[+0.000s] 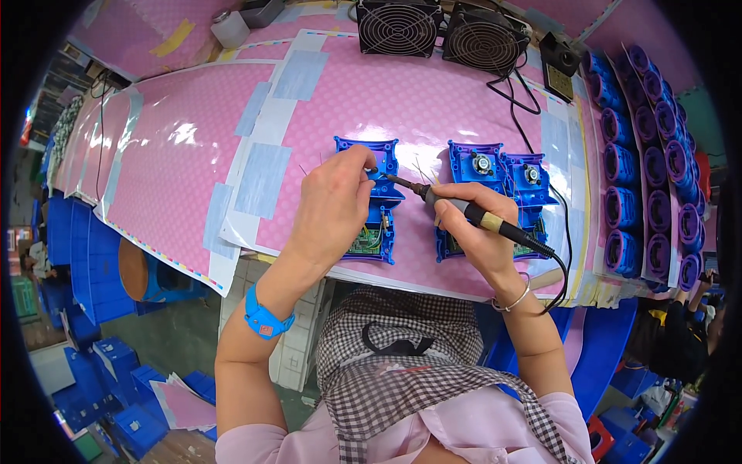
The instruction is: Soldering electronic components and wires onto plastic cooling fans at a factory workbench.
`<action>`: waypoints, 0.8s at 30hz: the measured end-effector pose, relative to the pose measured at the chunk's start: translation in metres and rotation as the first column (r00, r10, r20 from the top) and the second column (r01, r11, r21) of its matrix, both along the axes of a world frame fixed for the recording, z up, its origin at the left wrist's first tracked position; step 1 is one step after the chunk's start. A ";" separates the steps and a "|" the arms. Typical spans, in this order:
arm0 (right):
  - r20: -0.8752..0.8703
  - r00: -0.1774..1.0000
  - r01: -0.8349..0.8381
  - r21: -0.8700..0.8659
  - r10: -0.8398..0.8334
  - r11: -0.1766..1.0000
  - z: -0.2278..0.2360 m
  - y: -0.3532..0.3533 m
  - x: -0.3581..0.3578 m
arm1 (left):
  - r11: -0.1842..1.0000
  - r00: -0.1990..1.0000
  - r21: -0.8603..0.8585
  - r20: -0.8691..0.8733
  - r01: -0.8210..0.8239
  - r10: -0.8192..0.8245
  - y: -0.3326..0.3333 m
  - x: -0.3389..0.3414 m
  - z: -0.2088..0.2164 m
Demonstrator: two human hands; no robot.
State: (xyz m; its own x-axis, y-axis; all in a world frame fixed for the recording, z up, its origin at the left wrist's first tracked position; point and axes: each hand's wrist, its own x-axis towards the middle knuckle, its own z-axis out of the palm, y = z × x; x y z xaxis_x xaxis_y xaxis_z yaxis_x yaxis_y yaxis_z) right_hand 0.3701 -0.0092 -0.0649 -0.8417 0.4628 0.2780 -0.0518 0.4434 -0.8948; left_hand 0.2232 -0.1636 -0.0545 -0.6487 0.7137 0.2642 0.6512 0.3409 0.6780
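Note:
My right hand (477,224) grips a soldering iron (495,223) like a pen, its tip pointing left into an opened blue plastic housing (386,147). Over that housing's upper half, my left hand (337,193) pinches with thumb and forefinger close to the iron's tip; whatever is between them is too small to make out. Below, in the same housing, lies a green circuit board (369,241) with thin wires. To the right sits a second opened blue housing (464,155) with round silver speakers (482,163), partly covered by my right hand.
Two black fans (399,28) stand at the back, beside a soldering-iron stand (559,66). Rows of blue and purple round housings (618,164) line the right side. The iron's black cord (567,271) loops near my right wrist. A white bottle (229,29) stands at the far left.

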 end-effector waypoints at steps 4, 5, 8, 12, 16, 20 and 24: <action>0.010 1.000 -0.006 -0.013 0.006 1.000 0.000 0.000 0.000 | 1.000 0.999 0.000 -0.035 0.000 0.000 0.000 0.000 -0.001; 0.010 1.000 -0.007 -0.013 0.007 1.000 0.001 -0.001 0.000 | 1.000 0.999 -0.001 -0.035 0.000 0.000 -0.001 -0.001 -0.001; 0.019 1.000 -0.005 -0.020 0.006 1.000 0.002 -0.001 -0.001 | 1.000 0.999 0.010 -0.033 -0.005 0.005 0.000 -0.001 -0.002; 0.008 1.000 -0.005 -0.019 0.005 1.000 0.001 0.000 0.000 | 1.000 0.999 0.000 -0.035 -0.006 0.006 0.002 -0.001 -0.002; 0.023 1.000 0.000 -0.013 0.001 1.000 0.002 -0.001 0.000 | 1.000 0.999 0.007 -0.046 -0.004 0.004 0.002 -0.001 -0.003; 0.017 1.000 -0.008 -0.009 0.009 1.000 0.002 -0.001 0.000 | 1.000 0.998 0.006 -0.055 -0.006 0.006 0.001 -0.002 -0.005; 0.024 1.000 -0.009 -0.007 0.009 1.000 0.003 -0.001 0.000 | 1.000 0.998 0.010 -0.061 -0.004 0.005 0.002 -0.002 -0.007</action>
State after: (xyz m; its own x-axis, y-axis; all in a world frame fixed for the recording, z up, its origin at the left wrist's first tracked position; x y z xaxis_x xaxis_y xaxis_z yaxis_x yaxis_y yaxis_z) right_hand 0.3701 -0.0107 -0.0617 -0.8522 0.4571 0.2546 -0.0341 0.4371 -0.8988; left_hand 0.2216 -0.1614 -0.0618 -0.6342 0.7080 0.3106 0.6901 0.3371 0.6404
